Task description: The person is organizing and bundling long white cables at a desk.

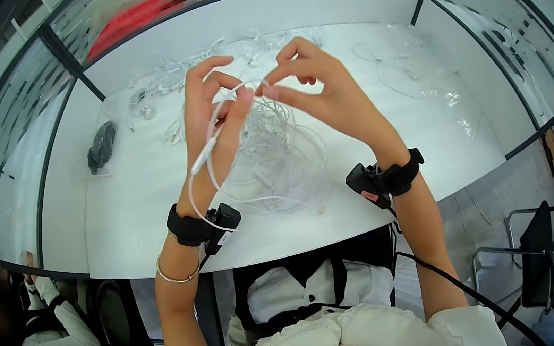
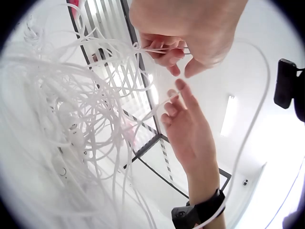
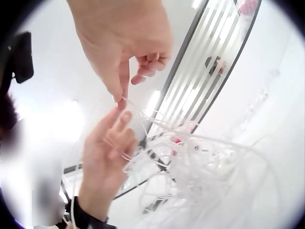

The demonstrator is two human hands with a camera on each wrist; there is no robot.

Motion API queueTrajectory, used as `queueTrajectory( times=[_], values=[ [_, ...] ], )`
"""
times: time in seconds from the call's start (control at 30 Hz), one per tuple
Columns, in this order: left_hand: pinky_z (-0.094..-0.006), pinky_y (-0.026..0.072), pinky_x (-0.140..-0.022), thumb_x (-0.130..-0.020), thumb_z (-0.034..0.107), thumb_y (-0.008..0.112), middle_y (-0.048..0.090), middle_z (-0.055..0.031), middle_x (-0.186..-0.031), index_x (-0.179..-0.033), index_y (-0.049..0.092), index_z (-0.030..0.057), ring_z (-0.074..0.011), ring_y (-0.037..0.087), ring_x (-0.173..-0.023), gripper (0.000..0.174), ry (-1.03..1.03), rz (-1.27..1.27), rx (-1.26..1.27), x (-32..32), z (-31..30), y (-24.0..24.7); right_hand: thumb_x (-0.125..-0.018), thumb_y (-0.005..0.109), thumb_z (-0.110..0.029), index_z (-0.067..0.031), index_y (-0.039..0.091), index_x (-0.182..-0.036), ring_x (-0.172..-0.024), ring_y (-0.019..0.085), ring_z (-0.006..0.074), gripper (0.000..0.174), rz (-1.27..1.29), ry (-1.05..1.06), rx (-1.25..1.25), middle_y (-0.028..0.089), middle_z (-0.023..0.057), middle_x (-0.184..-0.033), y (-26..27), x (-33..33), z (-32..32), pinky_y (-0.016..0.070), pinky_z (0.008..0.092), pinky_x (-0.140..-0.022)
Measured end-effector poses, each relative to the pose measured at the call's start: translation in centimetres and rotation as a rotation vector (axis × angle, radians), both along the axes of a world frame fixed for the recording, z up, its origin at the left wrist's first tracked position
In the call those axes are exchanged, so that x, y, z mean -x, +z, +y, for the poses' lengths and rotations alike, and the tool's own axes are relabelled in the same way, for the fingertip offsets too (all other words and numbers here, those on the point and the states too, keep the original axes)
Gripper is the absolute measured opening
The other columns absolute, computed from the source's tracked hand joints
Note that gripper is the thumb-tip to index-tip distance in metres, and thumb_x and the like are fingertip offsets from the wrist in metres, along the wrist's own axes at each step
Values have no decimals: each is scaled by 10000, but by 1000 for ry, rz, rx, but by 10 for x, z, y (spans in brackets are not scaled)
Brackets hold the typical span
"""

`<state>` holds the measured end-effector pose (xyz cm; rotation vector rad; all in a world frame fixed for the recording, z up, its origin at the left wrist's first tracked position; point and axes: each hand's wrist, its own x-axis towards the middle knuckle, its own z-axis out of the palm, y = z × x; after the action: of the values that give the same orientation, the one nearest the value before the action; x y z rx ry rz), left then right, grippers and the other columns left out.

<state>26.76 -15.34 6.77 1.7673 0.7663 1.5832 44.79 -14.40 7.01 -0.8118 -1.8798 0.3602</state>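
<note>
A loose tangle of thin white cables (image 1: 281,148) hangs below and between the two hands, over the white table. My left hand (image 1: 199,116) grips cable strands, which run across its curled fingers in the left wrist view. One strand loops over the left wrist and bears a thicker white sleeve-like piece (image 1: 203,156). My right hand (image 3: 128,36) pinches a white strand (image 3: 128,99) between thumb and index finger, its other fingers loosely bent. Both hands' fingertips are close together above the tangle. Small white parts with dark spots (image 2: 76,136) show among the cables in the left wrist view.
More white cables and clear plastic bags (image 1: 449,98) lie toward the back and right of the table (image 1: 360,218). A black bundle (image 1: 103,147) in clear plastic is at left. Low partitions (image 1: 255,9) enclose the table. Another person (image 1: 61,341) sits at the lower left.
</note>
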Motion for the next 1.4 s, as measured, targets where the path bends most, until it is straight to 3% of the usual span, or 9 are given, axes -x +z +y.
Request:
queueTrajectory(
  times=[0.03, 0.17, 0.27, 0.4, 0.7, 0.8, 0.93, 1.13, 1.4],
  values=[
    [-171, 299, -487, -893, 113, 637, 520, 1, -771, -1308, 359, 61, -12, 398, -535, 503, -118, 53, 77, 6, 4, -2, -828, 704, -177, -99, 710, -896, -734, 502, 120, 104, 43, 14, 19, 534, 1, -778, 8, -1, -3, 391, 255, -657],
    [-214, 363, -512, -887, 153, 654, 501, -8, -681, -1033, 604, 80, -58, 470, -557, 172, -186, 355, 189, 9, 6, -3, -902, 626, -121, -3, 672, -938, -682, 539, 57, 131, 449, 184, 73, 679, 47, -894, 21, -4, -6, 423, 210, -603],
    [-236, 391, -524, -883, 153, 659, 504, -24, -635, -1022, 620, 96, -95, 492, -545, 156, -54, 692, 23, 8, 14, -15, -948, 559, -142, 13, 648, -979, -689, 580, 82, 181, 580, 95, -100, 689, 98, -924, 27, -22, -8, 453, 222, -625],
    [-288, 418, -530, -875, 169, 665, 521, -49, -605, -1019, 618, 92, -171, 536, -540, 170, 17, 589, -66, 14, 26, -26, -978, 502, -181, 23, 622, -1059, -786, 656, 151, 249, 693, 37, -218, 691, 111, -915, 32, -39, -12, 475, 241, -691],
    [-310, 405, -524, -844, 200, 687, 558, -58, -585, -988, 614, 85, -197, 539, -536, 198, 149, 821, 0, 27, 30, -27, -1011, 417, -252, -48, 447, -1275, -1141, 537, 227, 335, 1004, 529, -389, 503, 155, -1307, 41, -90, -21, 475, 299, -921],
    [-296, 405, -531, -847, 180, 681, 536, -34, -563, -973, 612, 78, -161, 528, -535, 177, 156, 748, 32, 28, 34, -25, -1012, 412, -257, -44, 444, -1278, -1147, 531, 225, 342, 1088, 82, -409, 491, 158, -1315, 44, -98, -26, 473, 290, -919],
    [-257, 400, -538, -862, 125, 664, 509, 1, -575, -999, 573, 52, -95, 494, -541, 179, 49, 448, 105, 30, 30, -9, -1008, 419, -254, -21, 491, -1251, -1025, 607, 209, 345, 870, -66, -235, 585, 168, -1228, 34, -102, -18, 490, 254, -835],
    [-192, 192, -452, -917, 122, 604, 411, 64, -584, -1037, 507, 20, 1, 277, -502, 184, 204, 21, 57, 48, 32, 20, -984, 480, -265, -41, 628, -1085, -867, 669, 164, 286, 550, -276, -57, 701, 89, -1015, 32, -81, -4, 446, 223, -702],
    [-207, 191, -481, -1009, 372, 366, 304, 62, -553, -831, 523, 62, -32, 243, -496, 390, 19, 180, 153, 70, 44, 40, -911, 499, -143, -35, 635, -1011, -836, 641, 136, 201, -94, -214, 398, 702, 52, -920, 1, -115, 41, 444, 250, -681]
  ],
)
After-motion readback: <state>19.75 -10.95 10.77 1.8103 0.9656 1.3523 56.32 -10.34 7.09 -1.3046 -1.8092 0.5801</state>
